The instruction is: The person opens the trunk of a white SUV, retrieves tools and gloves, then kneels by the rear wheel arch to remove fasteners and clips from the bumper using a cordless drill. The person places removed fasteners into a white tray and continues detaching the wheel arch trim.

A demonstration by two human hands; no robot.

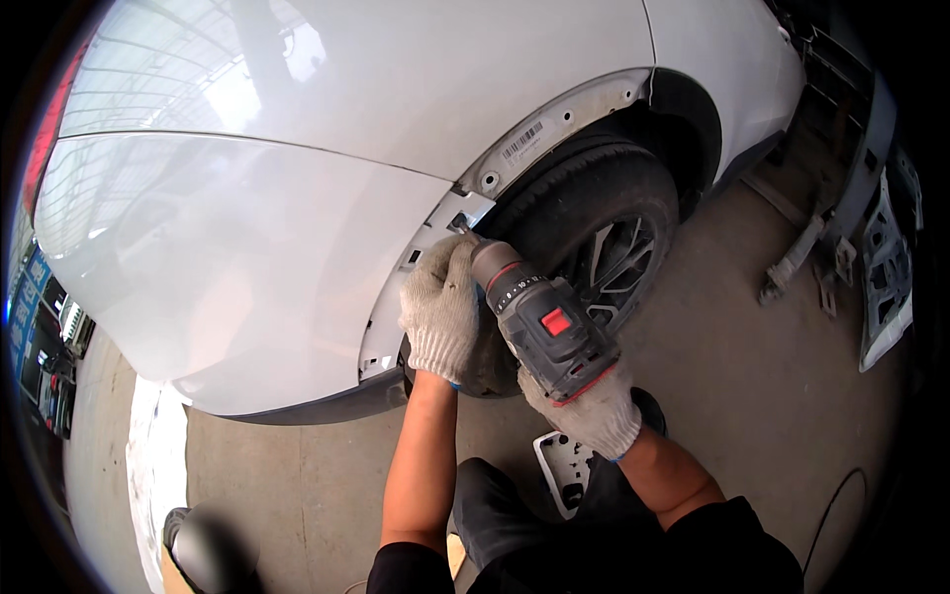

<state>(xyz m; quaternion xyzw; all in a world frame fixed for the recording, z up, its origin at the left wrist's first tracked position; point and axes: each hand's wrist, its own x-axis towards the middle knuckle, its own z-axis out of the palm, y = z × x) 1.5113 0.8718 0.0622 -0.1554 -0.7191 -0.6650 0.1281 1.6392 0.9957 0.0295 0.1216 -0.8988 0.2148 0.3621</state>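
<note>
A grey-and-black cordless drill (pixel 559 332) with a red button is in my right hand (pixel 594 411), which wears a knitted work glove. Its chuck points up and left at the edge of a white car's wheel arch. There the bit meets a slotted flange (pixel 421 236) on the bumper panel (pixel 247 257). My left hand (pixel 440 312), gloved too, is closed beside the chuck, fingertips at the bit's tip. Whatever those fingers hold is hidden. Behind the drill is the tyre (pixel 604 183) with its spoked wheel. Above it runs a bare arch strip (pixel 544 129) with holes and a label.
Between my legs sits a white tray (pixel 542 465) with small dark parts. Loose car parts, including a pale panel (pixel 886 267), lie at the right. A white sheet (pixel 153 475) covers floor at the left, near a blurred person (pixel 208 549). A thin cable (pixel 826 515) lies at lower right.
</note>
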